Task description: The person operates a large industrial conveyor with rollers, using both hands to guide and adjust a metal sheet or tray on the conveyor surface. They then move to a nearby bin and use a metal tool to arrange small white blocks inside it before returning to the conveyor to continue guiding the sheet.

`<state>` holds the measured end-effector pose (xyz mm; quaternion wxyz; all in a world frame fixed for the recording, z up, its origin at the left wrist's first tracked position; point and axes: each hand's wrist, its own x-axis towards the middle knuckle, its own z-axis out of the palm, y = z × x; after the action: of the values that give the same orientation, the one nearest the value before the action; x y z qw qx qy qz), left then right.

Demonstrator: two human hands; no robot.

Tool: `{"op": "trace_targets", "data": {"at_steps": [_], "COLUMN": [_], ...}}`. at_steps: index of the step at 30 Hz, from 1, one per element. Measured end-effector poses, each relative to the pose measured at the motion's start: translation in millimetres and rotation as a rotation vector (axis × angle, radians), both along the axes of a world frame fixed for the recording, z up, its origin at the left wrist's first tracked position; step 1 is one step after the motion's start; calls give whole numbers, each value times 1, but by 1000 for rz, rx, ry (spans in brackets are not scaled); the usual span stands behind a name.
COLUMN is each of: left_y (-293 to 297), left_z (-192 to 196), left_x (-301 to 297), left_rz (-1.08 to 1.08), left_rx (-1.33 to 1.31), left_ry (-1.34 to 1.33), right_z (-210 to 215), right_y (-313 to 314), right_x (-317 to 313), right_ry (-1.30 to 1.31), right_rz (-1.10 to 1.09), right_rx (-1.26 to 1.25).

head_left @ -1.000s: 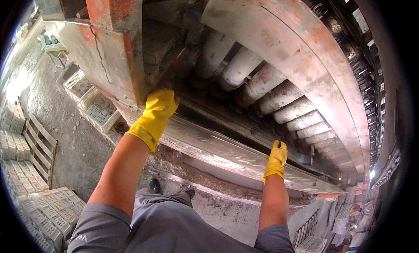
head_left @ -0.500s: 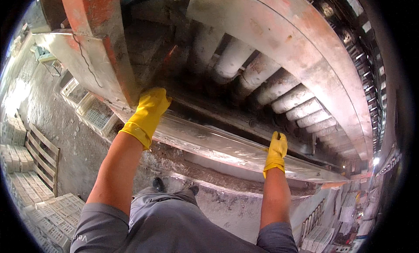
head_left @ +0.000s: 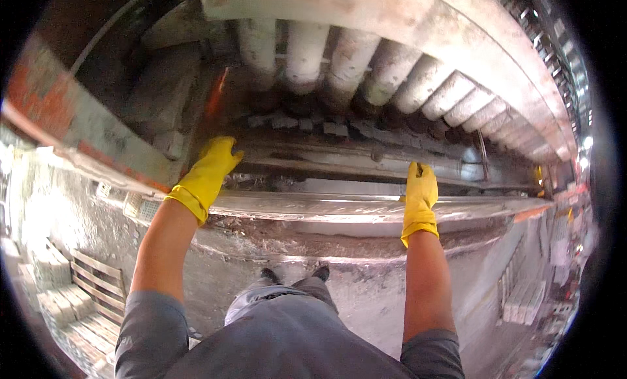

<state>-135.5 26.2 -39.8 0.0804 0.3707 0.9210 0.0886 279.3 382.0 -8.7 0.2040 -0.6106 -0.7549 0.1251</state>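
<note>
My left hand (head_left: 210, 170), in a yellow rubber glove, is over the left part of a long metal rail (head_left: 320, 208), near an orange-and-grey frame beam (head_left: 85, 117). Its fingers are curled together, and what they hold, if anything, is hidden. Well to the right, my right hand (head_left: 421, 197) wears a matching glove and reaches across the same rail. Those fingers are bent closed too; nothing in them can be made out. Beyond both hands lies a dark trough with a second long metal bar (head_left: 313, 158) running across it.
Past the trough stands a row of thick, dirty rollers (head_left: 349, 62) under a broad pale metal beam (head_left: 326, 5). Dark lumps (head_left: 335, 129) lie below them. At left are a wooden pallet (head_left: 98, 278), stacked pale blocks (head_left: 65, 300) and crates (head_left: 134, 206). More stacked blocks (head_left: 524, 300) stand at right.
My view has turned and shifted left, so more rollers and trough show. Both gloved hands stay at the rail, still apart. A pale strip now shows in the gap behind the rail.
</note>
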Motion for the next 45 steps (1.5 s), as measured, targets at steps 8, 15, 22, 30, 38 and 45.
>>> {"op": "trace_targets", "data": {"at_steps": [8, 15, 22, 30, 38, 45], "left_y": [64, 127, 161, 151, 122, 116], "left_z": [-43, -74, -114, -115, -102, -76], "left_x": [-60, -75, -97, -100, -70, -63], "left_rz": [-34, -48, -45, -152, -252, -155], "left_rx": [-223, -306, -441, -390, -442, -521], "left_ry": [54, -27, 14, 59, 13, -9], "right_z": [-11, -12, -1, 4, 8, 7], "right_y": [-13, -16, -22, -22, -24, -21], "right_x": [13, 13, 13, 10, 8, 9], "right_ry": [142, 183, 169, 134, 140, 176], "right_rz": [-37, -79, -79, -77, -99, -84], "right_rx": [-9, -19, -55, -33, -87, -97]}}
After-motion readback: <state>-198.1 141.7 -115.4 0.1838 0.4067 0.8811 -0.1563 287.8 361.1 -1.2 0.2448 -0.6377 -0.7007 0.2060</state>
